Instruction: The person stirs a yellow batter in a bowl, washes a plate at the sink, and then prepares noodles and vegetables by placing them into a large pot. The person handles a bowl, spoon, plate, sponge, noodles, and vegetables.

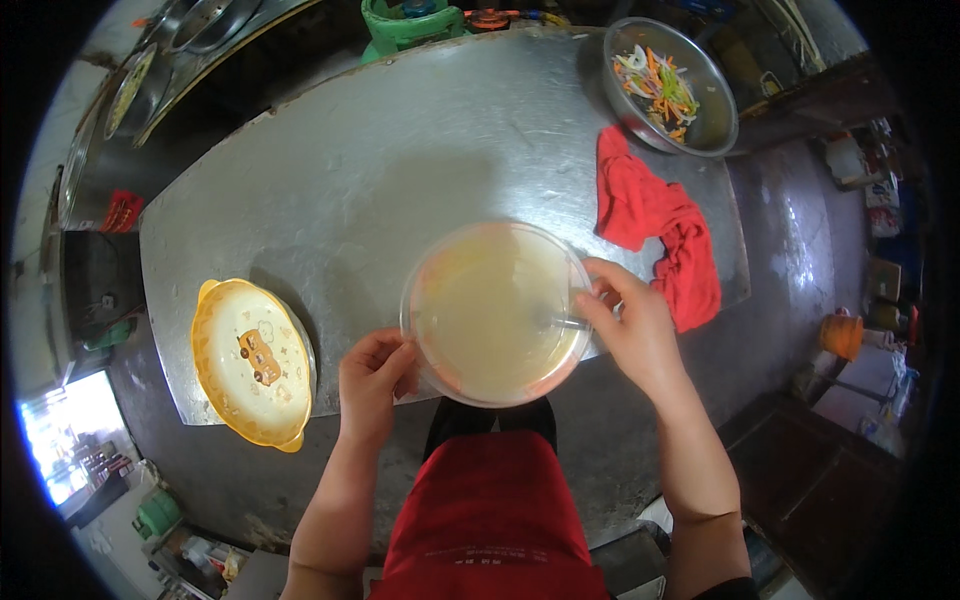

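A round, clear-rimmed basin of cloudy, pale yellow liquid is before me at the near edge of the steel table. My left hand pinches its left rim between thumb and fingers. On the opposite side, my right hand grips the rim, fingers partly hidden behind it. A short, shiny grey piece, perhaps a utensil handle, shows just inside the basin by my right thumb. To the left stands an oval yellow-and-white dish with two lug handles and a cartoon print inside; only the print shows in it.
A crumpled red cloth lies on the steel table at right. Beyond it, a metal bowl holds shredded vegetables. A green gas cylinder stands behind the far edge. Metal pans rest on a shelf, upper left.
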The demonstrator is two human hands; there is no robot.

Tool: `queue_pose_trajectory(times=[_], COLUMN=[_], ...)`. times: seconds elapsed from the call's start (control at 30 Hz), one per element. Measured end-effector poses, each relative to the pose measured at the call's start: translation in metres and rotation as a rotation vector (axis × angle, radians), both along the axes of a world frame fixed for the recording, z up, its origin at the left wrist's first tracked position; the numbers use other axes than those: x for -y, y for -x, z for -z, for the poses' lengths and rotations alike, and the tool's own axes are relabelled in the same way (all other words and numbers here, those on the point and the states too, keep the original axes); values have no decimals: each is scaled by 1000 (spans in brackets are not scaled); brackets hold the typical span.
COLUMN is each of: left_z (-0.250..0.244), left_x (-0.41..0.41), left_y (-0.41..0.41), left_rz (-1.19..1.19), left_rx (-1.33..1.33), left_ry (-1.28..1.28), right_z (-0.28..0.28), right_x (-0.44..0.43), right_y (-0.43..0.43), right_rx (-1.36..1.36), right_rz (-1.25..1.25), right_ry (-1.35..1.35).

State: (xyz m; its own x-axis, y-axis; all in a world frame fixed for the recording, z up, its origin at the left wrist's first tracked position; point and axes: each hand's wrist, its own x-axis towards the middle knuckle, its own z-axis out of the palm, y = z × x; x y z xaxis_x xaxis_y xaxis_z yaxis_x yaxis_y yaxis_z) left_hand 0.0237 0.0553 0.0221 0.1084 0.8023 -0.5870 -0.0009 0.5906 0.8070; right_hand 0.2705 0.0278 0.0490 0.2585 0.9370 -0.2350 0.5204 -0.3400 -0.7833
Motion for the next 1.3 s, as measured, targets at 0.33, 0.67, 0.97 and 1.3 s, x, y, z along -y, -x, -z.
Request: queue_pose_trajectory(times=[0.33,0.67,0.97,1.3], left_z=[12,9,10,10], left_x=[3,2,2,1], left_y=[-9,-13,-16,-16], left_rz=[133,370,378,391], left_rx=[-431,-839,-875,-861], left_ry=[-286,-536,-594,-609], right_z=[19,18,22,22], right_x=[-1,-2,-2,-3], right_y=[1,10,15,13], right_rx=[162,358,450,429], right_rz=[35,-16,-20,13], right_ry=[-44,-3,-85,-76])
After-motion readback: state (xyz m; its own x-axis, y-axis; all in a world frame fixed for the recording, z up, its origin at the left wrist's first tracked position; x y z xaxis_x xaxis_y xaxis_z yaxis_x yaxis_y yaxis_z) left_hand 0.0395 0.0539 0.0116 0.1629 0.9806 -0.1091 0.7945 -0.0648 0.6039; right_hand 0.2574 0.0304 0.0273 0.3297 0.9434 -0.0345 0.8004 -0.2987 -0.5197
